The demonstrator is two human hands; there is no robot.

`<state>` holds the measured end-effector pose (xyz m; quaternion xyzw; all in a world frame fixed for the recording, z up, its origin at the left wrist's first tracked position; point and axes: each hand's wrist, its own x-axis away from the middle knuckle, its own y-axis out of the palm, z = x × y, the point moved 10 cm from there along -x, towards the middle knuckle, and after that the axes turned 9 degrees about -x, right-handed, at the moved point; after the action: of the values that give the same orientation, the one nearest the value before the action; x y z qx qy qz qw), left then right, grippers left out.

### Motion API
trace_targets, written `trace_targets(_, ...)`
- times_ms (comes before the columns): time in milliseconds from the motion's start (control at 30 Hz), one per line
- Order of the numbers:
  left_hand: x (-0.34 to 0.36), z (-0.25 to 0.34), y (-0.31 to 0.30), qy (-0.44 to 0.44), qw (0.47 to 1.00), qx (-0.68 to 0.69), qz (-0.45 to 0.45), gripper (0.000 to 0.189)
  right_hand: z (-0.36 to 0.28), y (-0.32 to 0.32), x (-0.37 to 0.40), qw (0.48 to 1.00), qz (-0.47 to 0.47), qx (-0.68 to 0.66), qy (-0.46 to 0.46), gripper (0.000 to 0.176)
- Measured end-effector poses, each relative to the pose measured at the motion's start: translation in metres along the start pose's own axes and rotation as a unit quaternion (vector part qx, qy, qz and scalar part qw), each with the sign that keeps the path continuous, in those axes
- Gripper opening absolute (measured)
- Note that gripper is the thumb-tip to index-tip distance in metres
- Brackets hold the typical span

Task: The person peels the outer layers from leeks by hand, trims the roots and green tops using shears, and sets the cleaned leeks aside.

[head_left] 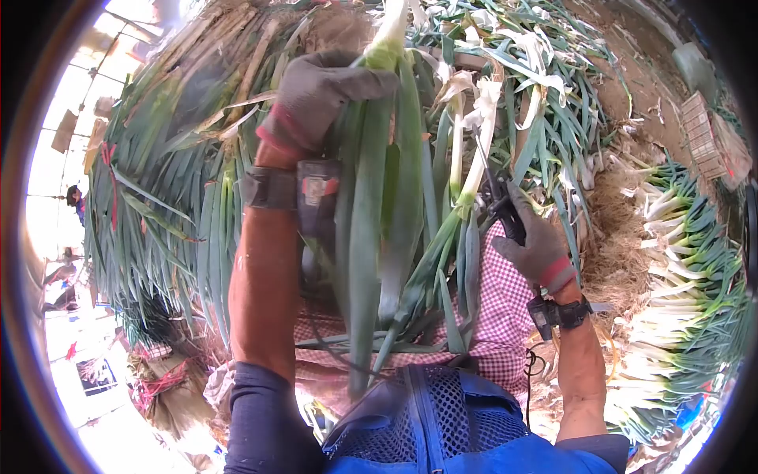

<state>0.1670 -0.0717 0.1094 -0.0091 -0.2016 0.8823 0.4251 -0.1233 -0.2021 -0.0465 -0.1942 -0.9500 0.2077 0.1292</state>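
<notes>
My left hand [324, 95], in a grey glove with a pink cuff, is closed around a thick leek [371, 205] just below its pale stalk. Its broad green leaves hang down over my lap. On the right, my gloved right hand [533, 237] is closed on black-handled scissors [501, 209], whose thin pointed blade tilts up to the left. Close beside the blade, another leek [474, 174] with a ragged white end lies across my lap. The far side of my left fingers' grip is partly hidden.
A big pile of leeks [158, 213] rises at the left. Loose trimmings [545, 118] lie at the upper right. A long row of leeks [679, 308] lines the right side, beside dry straw [620, 229]. A checked pink cloth [505, 300] covers my lap.
</notes>
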Motion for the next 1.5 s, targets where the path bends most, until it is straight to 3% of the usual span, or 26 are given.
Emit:
trace_targets(100,0.004,0.021,-0.009,0.019,0.996,0.077,-0.028,0.033,-0.004,0.004,-0.001,0.999,-0.033,-0.029,-0.008,0.099)
trace_targets(167,0.012,0.045,-0.015,0.080,0.971,0.216,-0.066,0.031,0.001,0.012,-0.007,0.998,-0.035,-0.043,-0.027,0.097)
trace_targets(200,0.016,0.052,-0.024,0.098,0.968,0.221,-0.070,0.031,0.000,0.018,-0.011,0.998,-0.057,-0.015,-0.019,0.097)
trace_targets(367,0.035,0.052,-0.068,0.141,0.984,0.097,-0.047,0.031,0.009,0.025,-0.034,0.995,-0.069,0.073,0.026,0.097)
trace_targets(433,0.039,0.050,-0.082,0.153,0.987,0.019,-0.038,0.030,0.008,0.024,-0.042,0.997,-0.064,0.030,0.019,0.097)
trace_targets(500,0.040,0.047,-0.095,0.182,0.978,-0.098,-0.036,0.030,-0.026,0.019,-0.048,0.994,-0.038,-0.058,-0.090,0.096)
trace_targets(567,0.042,0.055,-0.102,0.255,0.933,-0.249,-0.044,0.030,-0.062,0.020,-0.066,0.992,-0.058,-0.068,-0.089,0.096)
trace_targets(600,0.051,0.053,-0.098,0.146,0.982,-0.115,-0.033,0.056,-0.073,0.026,-0.080,0.993,-0.093,-0.021,-0.066,0.098)
trace_targets(633,0.057,0.065,-0.100,0.148,0.982,-0.116,-0.033,0.056,-0.078,0.033,-0.096,0.990,-0.128,0.027,-0.043,0.100)
trace_targets(733,0.071,0.053,-0.107,-0.024,0.986,-0.146,-0.072,0.075,-0.109,0.027,-0.157,0.989,-0.105,0.047,-0.091,0.098)
trace_targets(767,0.083,0.055,-0.105,-0.022,0.987,-0.146,-0.069,0.075,-0.112,0.024,-0.181,0.989,-0.112,0.073,-0.068,0.099)
trace_targets(800,0.098,0.061,-0.097,-0.003,0.992,-0.100,-0.081,0.067,-0.113,0.021,-0.210,0.986,-0.089,0.086,-0.110,0.098)
trace_targets(900,0.133,0.070,-0.088,0.027,0.994,-0.033,-0.103,0.059,-0.139,0.001,-0.257,0.976,-0.085,0.196,-0.053,0.084)
trace_targets(967,0.154,0.073,-0.092,0.037,0.995,-0.007,-0.096,0.059,-0.139,-0.008,-0.289,0.978,-0.043,0.172,-0.110,0.092)
trace_targets(1000,0.157,0.079,-0.090,0.050,0.995,0.013,-0.088,0.059,-0.142,-0.020,-0.301,0.949,0.016,0.291,-0.116,0.089)
trace_targets(1033,0.149,0.082,-0.096,0.066,0.994,0.031,-0.079,0.059,-0.147,-0.032,-0.323,0.940,0.013,0.316,-0.129,0.089)
trace_targets(1067,0.162,0.076,-0.102,0.075,0.994,0.049,-0.063,0.059,-0.160,-0.066,-0.331,0.937,0.049,0.216,-0.272,0.085)
trace_targets(1133,0.160,0.077,-0.117,0.105,0.990,0.088,-0.031,0.060,-0.237,-0.146,-0.289,0.891,0.201,0.126,-0.389,0.076)
trace_targets(1167,0.155,0.078,-0.120,0.122,0.986,0.109,-0.018,0.060,-0.276,-0.174,-0.267,0.910,0.267,0.196,-0.248,0.074)
trace_targets(1300,0.137,0.085,-0.103,0.156,0.974,0.164,-0.003,0.060,-0.321,-0.189,-0.238,0.849,0.234,0.318,-0.351,0.068)
trace_targets(1367,0.124,0.075,-0.094,0.091,0.983,0.038,0.154,0.064,-0.263,-0.146,-0.225,0.909,0.141,0.274,-0.280,0.065)
trace_targets(1433,0.093,0.058,-0.062,0.037,0.988,0.106,0.106,0.038,-0.152,-0.101,-0.236,0.939,0.060,0.276,-0.199,0.072)
trace_targets(1467,0.077,0.040,-0.053,0.047,0.990,0.099,0.088,0.035,-0.132,-0.067,-0.183,0.974,0.027,0.168,-0.147,0.081)
trace_targets(1500,0.063,0.017,-0.042,0.058,0.992,0.091,0.069,0.032,-0.118,-0.041,-0.147,0.976,-0.063,0.210,0.013,0.087)
